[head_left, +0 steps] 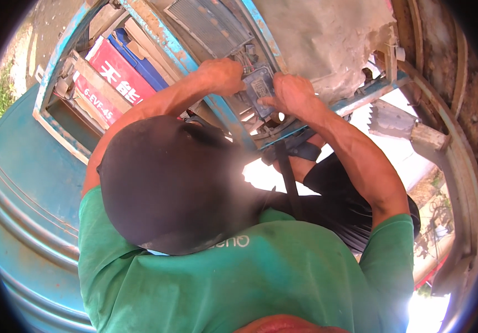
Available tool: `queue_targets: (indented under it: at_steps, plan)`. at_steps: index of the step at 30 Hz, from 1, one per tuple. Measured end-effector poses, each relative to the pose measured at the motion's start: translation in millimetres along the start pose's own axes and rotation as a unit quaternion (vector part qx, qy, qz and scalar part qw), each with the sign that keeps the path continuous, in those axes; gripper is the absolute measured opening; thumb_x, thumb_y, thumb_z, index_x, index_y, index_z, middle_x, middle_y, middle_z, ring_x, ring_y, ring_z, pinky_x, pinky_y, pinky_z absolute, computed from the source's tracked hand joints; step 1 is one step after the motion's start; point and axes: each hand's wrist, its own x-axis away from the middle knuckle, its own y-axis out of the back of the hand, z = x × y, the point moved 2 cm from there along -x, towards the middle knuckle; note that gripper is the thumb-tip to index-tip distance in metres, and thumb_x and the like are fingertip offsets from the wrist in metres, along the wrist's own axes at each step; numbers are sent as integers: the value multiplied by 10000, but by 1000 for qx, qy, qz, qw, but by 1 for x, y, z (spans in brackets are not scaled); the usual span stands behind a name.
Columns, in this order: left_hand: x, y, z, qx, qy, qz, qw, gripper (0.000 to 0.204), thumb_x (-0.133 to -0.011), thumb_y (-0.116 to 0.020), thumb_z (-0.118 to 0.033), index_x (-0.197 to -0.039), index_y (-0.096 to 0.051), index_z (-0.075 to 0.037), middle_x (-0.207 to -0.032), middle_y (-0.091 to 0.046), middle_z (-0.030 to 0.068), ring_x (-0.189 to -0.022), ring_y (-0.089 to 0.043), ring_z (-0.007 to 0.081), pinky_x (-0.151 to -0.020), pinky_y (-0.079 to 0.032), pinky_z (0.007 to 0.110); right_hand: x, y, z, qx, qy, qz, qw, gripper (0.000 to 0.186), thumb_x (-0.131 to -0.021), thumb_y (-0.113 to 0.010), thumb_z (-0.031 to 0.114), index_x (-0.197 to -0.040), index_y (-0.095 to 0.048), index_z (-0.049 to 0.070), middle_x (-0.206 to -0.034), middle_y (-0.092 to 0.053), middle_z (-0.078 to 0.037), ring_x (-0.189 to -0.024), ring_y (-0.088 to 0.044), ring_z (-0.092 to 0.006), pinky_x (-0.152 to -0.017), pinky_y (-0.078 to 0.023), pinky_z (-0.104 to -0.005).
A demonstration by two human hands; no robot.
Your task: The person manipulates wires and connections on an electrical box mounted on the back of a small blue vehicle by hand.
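A small grey box with a pale label (259, 83) lies among wires in a rusty, light-blue metal frame (222, 111). My left hand (222, 76) is curled at the upper left side of this box, fingers closed on something I cannot make out. At the box's right side, my right hand (291, 95) is closed on its edge, with the thumb lying across its lower part. A dark rounded covering (166, 183) hides much of the area below my hands.
A red printed box (97, 72) and a blue one (139, 61) sit in the left compartment. A grey finned panel (205, 22) is above my hands, a pale crumpled sheet (333, 44) at upper right, a blue ribbed body panel (28, 211) at left, curved rusty rails (455, 166) at right.
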Motion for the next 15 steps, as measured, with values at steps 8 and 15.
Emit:
queue_targets:
  at_steps: [8,15]
  plan:
    - [1,7,-3,-4,-1,25,1000,442,-920,-707,-348,-1201,-749,-9,-1214,-730,240,-1177,-688,389,-1004,-542,472,-3,-1,1,3,9,0,1000,689,-830,-812,562,-1056,-616,-58,-895,-739,-261,-878,-737,-433,-796,-581,-496]
    - [-3,2,-2,20,37,16,999,423,-914,-731,-362,-1186,-752,-39,-1177,-742,219,-1150,-693,392,-982,-547,477,-4,2,2,-2,-4,11,1000,752,-798,-830,584,-1088,-579,-63,-901,-745,-260,-892,-741,-440,-806,-580,-495]
